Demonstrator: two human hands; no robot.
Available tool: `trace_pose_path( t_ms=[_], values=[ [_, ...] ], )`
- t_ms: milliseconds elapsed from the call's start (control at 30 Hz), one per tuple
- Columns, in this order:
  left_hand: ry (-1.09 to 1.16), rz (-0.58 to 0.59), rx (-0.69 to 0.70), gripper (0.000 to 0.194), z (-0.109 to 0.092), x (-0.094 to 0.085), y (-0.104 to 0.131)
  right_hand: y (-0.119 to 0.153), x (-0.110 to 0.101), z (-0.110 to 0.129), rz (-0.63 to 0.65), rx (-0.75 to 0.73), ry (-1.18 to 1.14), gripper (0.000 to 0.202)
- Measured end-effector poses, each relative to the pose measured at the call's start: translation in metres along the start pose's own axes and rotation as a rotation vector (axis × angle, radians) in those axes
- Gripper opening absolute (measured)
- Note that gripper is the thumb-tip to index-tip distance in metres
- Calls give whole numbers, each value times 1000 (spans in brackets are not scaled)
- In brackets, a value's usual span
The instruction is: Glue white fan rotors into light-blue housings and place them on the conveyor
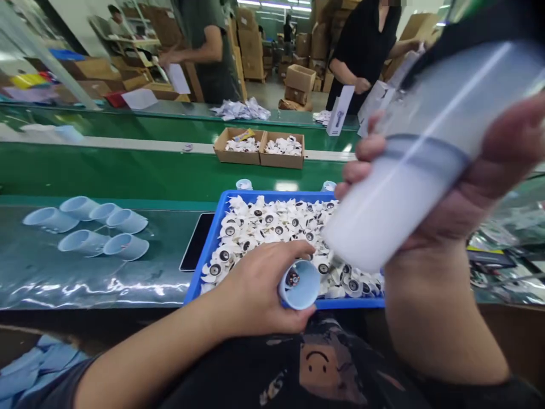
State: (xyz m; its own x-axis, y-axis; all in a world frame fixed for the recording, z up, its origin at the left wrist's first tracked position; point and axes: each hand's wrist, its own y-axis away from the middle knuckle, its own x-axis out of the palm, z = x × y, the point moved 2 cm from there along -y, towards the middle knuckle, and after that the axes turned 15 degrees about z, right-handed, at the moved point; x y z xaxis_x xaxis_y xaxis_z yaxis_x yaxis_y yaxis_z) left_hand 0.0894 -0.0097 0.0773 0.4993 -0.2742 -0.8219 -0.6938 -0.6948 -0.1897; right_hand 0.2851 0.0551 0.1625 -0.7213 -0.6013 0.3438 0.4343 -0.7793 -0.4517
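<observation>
My left hand (pixel 264 284) is wrapped round a light blue cup (pixel 307 289), its open end facing up and a small dark round part visible inside. Raised on the right, my right hand (pixel 451 210) grips a large translucent bottle (pixel 383 199) with a whitish lower part and a dark top, tilted and slightly blurred. Beneath both hands lies a blue tray (pixel 197 284) heaped with small white bladed pieces (pixel 279 218) that have dark round centres.
Several blue cups (pixel 126 247) lie at the left, near a dark flat device (pixel 196 241). Beyond the tray, two cardboard boxes (pixel 283 162) of white pieces stand by a green conveyor (pixel 106 170). Two people work across it. Clutter covers the right side.
</observation>
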Motion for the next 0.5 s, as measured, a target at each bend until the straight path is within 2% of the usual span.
trace_pose_path(
  t_ms=[67,133,267,367,500],
  values=[
    [80,7,-18,67,-7,4,-13,-8,17,-6,-84,-14,31,60],
    [143,-5,-31,63,-12,3,-18,-6,26,-10,-102,1,53,60],
    [196,-24,-15,46,-21,0,-18,9,30,-6,-75,40,109,57],
    [217,-27,-11,43,-25,2,-16,17,31,-1,-64,79,151,60],
    [209,-33,-42,41,-29,4,-15,17,35,-3,-44,42,134,64]
  ],
)
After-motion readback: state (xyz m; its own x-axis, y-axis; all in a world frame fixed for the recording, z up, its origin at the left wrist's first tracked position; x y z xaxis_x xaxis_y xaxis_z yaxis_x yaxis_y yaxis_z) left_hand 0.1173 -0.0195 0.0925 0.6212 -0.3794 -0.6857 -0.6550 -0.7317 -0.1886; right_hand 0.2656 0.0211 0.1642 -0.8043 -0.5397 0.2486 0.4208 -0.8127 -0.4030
